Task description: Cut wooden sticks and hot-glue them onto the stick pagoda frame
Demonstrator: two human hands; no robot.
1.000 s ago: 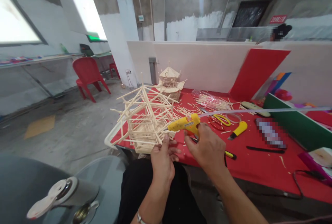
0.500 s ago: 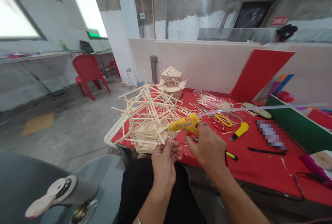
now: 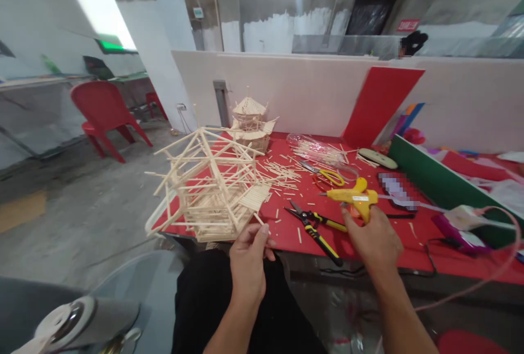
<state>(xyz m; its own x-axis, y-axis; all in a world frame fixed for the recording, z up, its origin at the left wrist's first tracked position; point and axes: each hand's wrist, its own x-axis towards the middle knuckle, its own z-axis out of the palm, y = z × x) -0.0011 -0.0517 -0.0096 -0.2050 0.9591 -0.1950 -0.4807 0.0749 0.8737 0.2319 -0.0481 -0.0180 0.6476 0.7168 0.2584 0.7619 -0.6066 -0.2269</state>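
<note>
My right hand (image 3: 374, 239) is closed round the grip of a yellow glue gun (image 3: 347, 195), held over the red table with its nozzle pointing left. A clear glue stick trails from its back. My left hand (image 3: 250, 255) pinches a thin wooden stick (image 3: 259, 218) at the near right corner of a pagoda-like frame of wooden sticks (image 3: 213, 179). Whether the stick is fixed to the frame cannot be told. Black-and-yellow pliers (image 3: 317, 231) lie between my hands. Beyond the frame stands a smaller finished-looking stick pagoda (image 3: 250, 122).
Loose cut sticks (image 3: 282, 173) and a plastic bag of sticks (image 3: 315, 149) lie on the red tabletop (image 3: 286, 239). Yellow-handled scissors (image 3: 331, 177) rest nearby. A green board (image 3: 442, 195) stands at right. A bottle (image 3: 106, 316) is at lower left.
My right hand has drawn the glue gun away from the frame to the right, uncovering the pliers. The left hand stays at the frame's corner. The view has turned rightward.
</note>
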